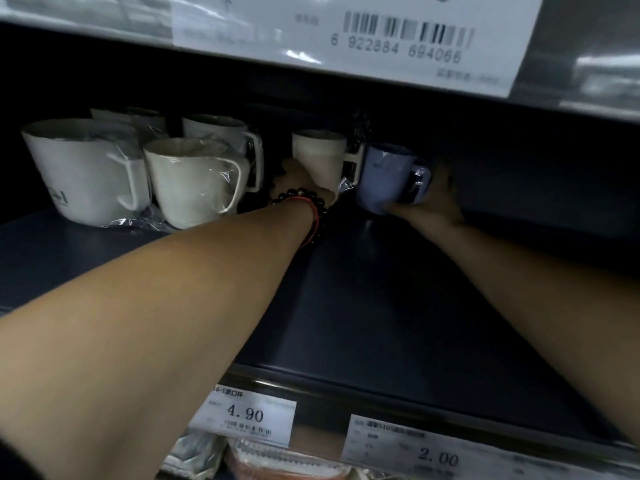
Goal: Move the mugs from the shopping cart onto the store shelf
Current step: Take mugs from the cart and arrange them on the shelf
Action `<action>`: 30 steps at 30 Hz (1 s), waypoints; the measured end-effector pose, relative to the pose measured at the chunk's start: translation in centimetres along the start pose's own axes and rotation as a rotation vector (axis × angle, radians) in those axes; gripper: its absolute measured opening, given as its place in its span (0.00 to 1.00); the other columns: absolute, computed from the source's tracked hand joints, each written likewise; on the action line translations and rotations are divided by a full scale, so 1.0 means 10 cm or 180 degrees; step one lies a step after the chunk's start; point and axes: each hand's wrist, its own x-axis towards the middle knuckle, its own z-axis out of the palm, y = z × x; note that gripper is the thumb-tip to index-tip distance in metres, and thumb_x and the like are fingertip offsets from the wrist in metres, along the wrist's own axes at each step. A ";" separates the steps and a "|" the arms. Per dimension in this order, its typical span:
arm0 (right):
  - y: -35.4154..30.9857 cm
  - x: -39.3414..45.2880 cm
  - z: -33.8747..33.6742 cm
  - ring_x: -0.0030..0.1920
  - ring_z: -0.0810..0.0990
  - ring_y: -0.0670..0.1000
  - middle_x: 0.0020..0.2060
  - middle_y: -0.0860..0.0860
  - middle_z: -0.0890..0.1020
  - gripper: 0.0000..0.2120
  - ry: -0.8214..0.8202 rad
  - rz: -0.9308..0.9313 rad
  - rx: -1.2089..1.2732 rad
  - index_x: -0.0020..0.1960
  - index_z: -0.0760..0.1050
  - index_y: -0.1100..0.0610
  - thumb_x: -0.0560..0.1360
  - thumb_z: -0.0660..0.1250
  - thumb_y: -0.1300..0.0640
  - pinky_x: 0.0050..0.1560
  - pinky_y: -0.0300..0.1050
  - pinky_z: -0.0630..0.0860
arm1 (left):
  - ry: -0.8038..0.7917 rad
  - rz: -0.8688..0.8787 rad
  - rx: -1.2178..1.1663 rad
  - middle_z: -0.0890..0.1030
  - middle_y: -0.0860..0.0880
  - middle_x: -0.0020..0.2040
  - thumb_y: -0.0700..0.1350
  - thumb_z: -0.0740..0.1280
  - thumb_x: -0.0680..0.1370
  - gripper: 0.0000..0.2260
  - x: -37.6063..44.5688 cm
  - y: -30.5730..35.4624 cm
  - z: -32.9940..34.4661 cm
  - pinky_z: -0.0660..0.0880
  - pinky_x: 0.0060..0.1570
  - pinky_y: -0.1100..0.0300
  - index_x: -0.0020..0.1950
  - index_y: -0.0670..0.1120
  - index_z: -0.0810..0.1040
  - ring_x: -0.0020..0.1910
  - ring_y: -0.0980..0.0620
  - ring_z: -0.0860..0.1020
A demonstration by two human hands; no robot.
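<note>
1. Both my arms are stretched deep into the dark blue store shelf [398, 306], toward the back of it.
2. My left hand [304, 183] is wrapped round the lower part of a white mug [320, 154]. The fingers are mostly hidden behind it, but the hand is closed on it. The mug stands upright; can't tell if its base is on the shelf or a bit off it.
3. On that wrist I've got a dark bead bracelet [301, 197] and a thin red string [313, 216].
4. My right hand [429, 199] is curled round the handle side of a light blue mug [384, 178], thumb under its base. That mug is tilted and looks wrapped in clear plastic.
5. The blue mug sits just beside the white one, on its right; something dark and white shows between them, too dim to tell what.
6. Off to the left is a group of white mugs [194, 181] in clear wrap, upright, handles to the right, a couple more behind them.
7. Along the front edge of the shelf are two price tags: one reading 4.90 [246, 415] and one reading 2.00 [436, 452].
8. Above, on the upper shelf's edge, there's a big barcode label [405, 39].
9. Some packaged stuff shows below the front edge, too blurry to make out.
</note>
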 end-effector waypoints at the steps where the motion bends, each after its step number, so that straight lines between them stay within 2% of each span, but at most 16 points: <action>1: 0.03 0.02 0.02 0.63 0.70 0.48 0.61 0.46 0.71 0.51 -0.0056 -0.0077 -0.0064 0.75 0.57 0.54 0.60 0.82 0.56 0.61 0.33 0.66 | -0.0004 0.0008 -0.0001 0.71 0.41 0.67 0.54 0.76 0.66 0.41 0.01 0.00 0.01 0.71 0.63 0.50 0.71 0.42 0.59 0.65 0.40 0.72; 4: 0.08 0.08 0.03 0.66 0.68 0.53 0.68 0.52 0.68 0.51 -0.0029 -0.0070 -0.0327 0.76 0.53 0.46 0.61 0.78 0.48 0.64 0.41 0.65 | 0.0007 0.0006 -0.0113 0.72 0.41 0.66 0.53 0.76 0.67 0.41 0.03 -0.01 0.03 0.72 0.62 0.49 0.71 0.41 0.58 0.64 0.40 0.73; 6: 0.08 0.09 0.03 0.67 0.66 0.54 0.69 0.53 0.67 0.46 -0.0027 -0.0120 -0.0439 0.77 0.52 0.46 0.68 0.75 0.52 0.64 0.40 0.64 | 0.0056 -0.0022 -0.0115 0.71 0.40 0.67 0.53 0.75 0.69 0.43 0.04 -0.01 0.04 0.71 0.62 0.50 0.73 0.40 0.52 0.65 0.40 0.73; 8: 0.08 0.10 0.03 0.64 0.68 0.53 0.69 0.56 0.64 0.43 0.0056 -0.0128 -0.0525 0.77 0.52 0.46 0.70 0.73 0.55 0.65 0.40 0.65 | 0.0106 -0.0022 -0.0051 0.71 0.40 0.68 0.54 0.74 0.70 0.47 0.03 0.00 0.05 0.69 0.62 0.51 0.75 0.40 0.47 0.65 0.40 0.73; 11: 0.07 0.14 0.04 0.62 0.72 0.56 0.70 0.57 0.63 0.37 0.0324 0.0097 -0.0669 0.76 0.56 0.45 0.72 0.70 0.58 0.65 0.46 0.69 | 0.0116 -0.0028 -0.0144 0.74 0.40 0.65 0.50 0.73 0.71 0.39 0.02 0.01 0.04 0.72 0.56 0.52 0.73 0.42 0.53 0.61 0.40 0.76; 13: 0.09 0.18 0.07 0.62 0.73 0.58 0.68 0.57 0.67 0.32 0.0413 0.0140 -0.0820 0.74 0.60 0.46 0.73 0.67 0.59 0.64 0.49 0.71 | 0.0122 -0.0035 -0.0154 0.74 0.40 0.63 0.47 0.72 0.71 0.35 0.04 0.01 0.03 0.73 0.52 0.52 0.70 0.43 0.56 0.59 0.41 0.76; 16: 0.11 0.20 0.09 0.60 0.76 0.58 0.64 0.56 0.74 0.31 0.0366 -0.0065 -0.0794 0.73 0.61 0.48 0.73 0.65 0.60 0.62 0.52 0.73 | 0.0096 -0.0014 -0.0062 0.75 0.40 0.62 0.47 0.72 0.72 0.32 0.05 0.01 0.03 0.72 0.48 0.52 0.69 0.44 0.57 0.58 0.40 0.77; 18: 0.12 0.21 0.09 0.62 0.75 0.57 0.66 0.54 0.74 0.32 0.0297 -0.0083 -0.0730 0.74 0.59 0.49 0.74 0.66 0.61 0.63 0.48 0.71 | 0.0075 -0.0012 0.0008 0.74 0.40 0.63 0.47 0.71 0.73 0.33 0.06 0.02 0.04 0.73 0.51 0.50 0.71 0.44 0.57 0.58 0.40 0.77; 21: 0.12 0.20 0.09 0.62 0.74 0.54 0.67 0.52 0.73 0.32 0.0218 -0.0152 -0.0648 0.75 0.59 0.50 0.75 0.65 0.63 0.58 0.40 0.67 | 0.0085 -0.0039 0.0042 0.74 0.39 0.63 0.48 0.71 0.73 0.34 0.07 0.04 0.06 0.74 0.57 0.46 0.72 0.44 0.56 0.60 0.39 0.76; 25: 0.10 0.21 0.12 0.59 0.76 0.52 0.64 0.50 0.75 0.33 0.0082 -0.0256 -0.0643 0.73 0.59 0.47 0.73 0.66 0.62 0.56 0.39 0.68 | 0.0219 -0.0102 0.0100 0.72 0.39 0.66 0.46 0.69 0.74 0.33 0.06 0.05 0.06 0.72 0.59 0.47 0.73 0.43 0.56 0.62 0.39 0.74; 27: 0.09 0.22 0.14 0.60 0.76 0.52 0.64 0.49 0.76 0.32 -0.0008 -0.0309 -0.0646 0.72 0.60 0.46 0.73 0.67 0.62 0.58 0.41 0.70 | 0.0268 -0.0107 0.0156 0.70 0.38 0.67 0.48 0.69 0.75 0.34 0.05 0.06 0.05 0.71 0.60 0.47 0.74 0.41 0.55 0.64 0.40 0.73; 30: 0.08 0.22 0.16 0.59 0.78 0.55 0.63 0.50 0.77 0.32 -0.0058 -0.0343 -0.0659 0.71 0.59 0.45 0.72 0.67 0.60 0.61 0.52 0.74 | 0.0270 -0.0098 0.0198 0.69 0.38 0.68 0.50 0.70 0.75 0.36 0.02 0.08 0.04 0.70 0.60 0.47 0.75 0.41 0.54 0.65 0.39 0.72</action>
